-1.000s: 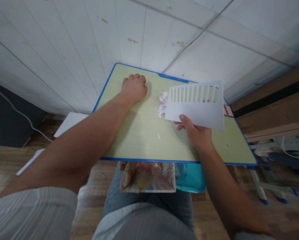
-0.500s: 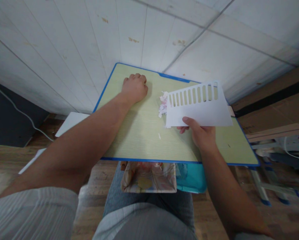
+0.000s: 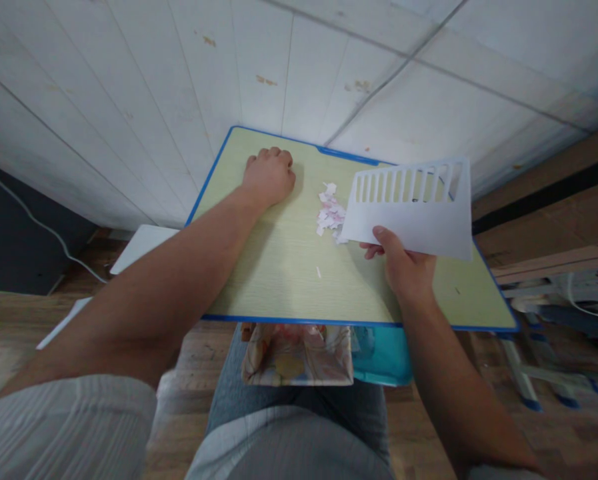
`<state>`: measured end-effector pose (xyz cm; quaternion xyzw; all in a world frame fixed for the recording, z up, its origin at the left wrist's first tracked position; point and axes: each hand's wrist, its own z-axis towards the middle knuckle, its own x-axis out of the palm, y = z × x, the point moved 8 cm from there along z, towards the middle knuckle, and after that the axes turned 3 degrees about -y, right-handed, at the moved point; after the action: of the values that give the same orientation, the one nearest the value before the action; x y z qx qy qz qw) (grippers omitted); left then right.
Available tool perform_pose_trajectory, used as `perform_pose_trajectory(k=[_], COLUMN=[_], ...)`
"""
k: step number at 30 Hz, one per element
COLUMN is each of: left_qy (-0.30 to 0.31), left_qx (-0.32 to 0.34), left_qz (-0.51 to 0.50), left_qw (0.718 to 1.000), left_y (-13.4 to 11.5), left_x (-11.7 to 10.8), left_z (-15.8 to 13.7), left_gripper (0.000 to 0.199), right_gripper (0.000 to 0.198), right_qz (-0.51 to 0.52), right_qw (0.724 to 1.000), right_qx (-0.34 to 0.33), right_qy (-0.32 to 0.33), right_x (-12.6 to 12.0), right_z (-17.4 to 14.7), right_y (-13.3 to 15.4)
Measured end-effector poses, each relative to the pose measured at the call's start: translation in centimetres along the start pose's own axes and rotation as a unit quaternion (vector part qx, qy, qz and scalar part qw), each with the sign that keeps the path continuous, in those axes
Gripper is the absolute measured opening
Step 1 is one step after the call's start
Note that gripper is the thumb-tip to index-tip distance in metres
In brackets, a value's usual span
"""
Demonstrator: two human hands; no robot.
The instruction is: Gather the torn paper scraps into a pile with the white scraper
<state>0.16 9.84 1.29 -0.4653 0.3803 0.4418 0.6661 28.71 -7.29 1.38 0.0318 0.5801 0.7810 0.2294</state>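
Observation:
My right hand (image 3: 406,267) holds a white slotted sheet (image 3: 399,223) by its near edge, thumb on top and fingers underneath. A row of long rounded slots runs along the sheet's far side. The sheet is raised and tilted above the right part of the desk. Beside its left edge lies a small heap of torn paper scraps (image 3: 331,213), white and pinkish. To the left of the heap, my left hand (image 3: 269,177) rests on the desktop in a loose fist; nothing shows sticking out of it, and its palm side is hidden.
The pale yellow-green desktop (image 3: 279,280) has a blue rim. One thin paper sliver (image 3: 319,272) lies near its middle. Under the front edge are a patterned fabric box (image 3: 299,373) and a turquoise tray (image 3: 386,360). White panelled wall stands behind, cardboard boxes (image 3: 553,200) at right.
The slotted sheet has shifted right and tilted in my right hand, uncovering more of the scrap heap. My left hand has stayed in place.

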Motion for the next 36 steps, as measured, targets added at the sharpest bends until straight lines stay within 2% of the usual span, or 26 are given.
perform_pose_trajectory(k=[7,16,20,25,30,36], left_qy=[-0.003,0.005,0.008,0.003,0.016,0.005], left_qx=[-0.002,0.003,-0.001,0.001,0.001,-0.004], left_qz=[-0.017,-0.032,-0.016,0.004,0.003,-0.006], left_qw=[1.000,0.999,1.000,1.000,1.000,1.000], left_y=[0.2,-0.1,0.0,-0.2,-0.5,-0.1], left_x=[0.1,-0.2,-0.1,-0.3,-0.6,-0.2], left_z=[0.1,-0.1,-0.1,-0.2,-0.4,-0.1], left_gripper=[0.045,0.053,0.049,0.048,0.049,0.047], right_gripper=[0.026,0.024,0.023,0.024,0.028,0.027], right_qz=[0.022,0.021,0.019,0.012,-0.002,0.017], right_qw=[0.997,0.999,1.000,1.000,1.000,0.997], right_qx=[-0.001,0.010,0.005,0.012,0.002,0.003], right_qy=[0.072,0.049,0.004,0.025,-0.009,0.069], right_x=[1.1,0.7,0.1,0.6,0.0,1.0], right_z=[-0.5,-0.2,0.1,0.1,0.2,-0.2], right_y=[0.7,0.3,0.5,0.4,0.0,0.1])
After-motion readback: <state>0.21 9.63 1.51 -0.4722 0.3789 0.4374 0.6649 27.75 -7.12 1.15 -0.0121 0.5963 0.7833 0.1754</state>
